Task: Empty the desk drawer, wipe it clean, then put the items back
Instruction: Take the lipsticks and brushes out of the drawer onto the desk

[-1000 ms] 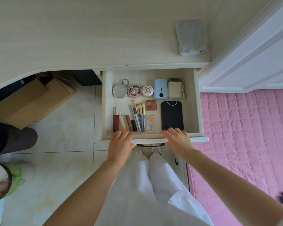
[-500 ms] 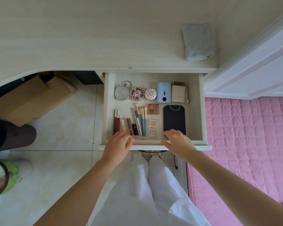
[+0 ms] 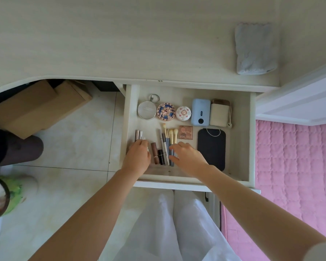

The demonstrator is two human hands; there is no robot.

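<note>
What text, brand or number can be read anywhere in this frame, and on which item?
"Mini": on the brown eyeshadow palette in the drawer; a smaller line above it is too blurred to read.
Slim pencil beside the brushes: tiny print, unreadable.
Nothing else legible.

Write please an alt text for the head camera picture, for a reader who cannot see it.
A person's left hand and right hand reach into an open desk drawer full of cosmetics, over the lipsticks and makeup brushes. A folded grey cloth lies on the desk above.
</note>
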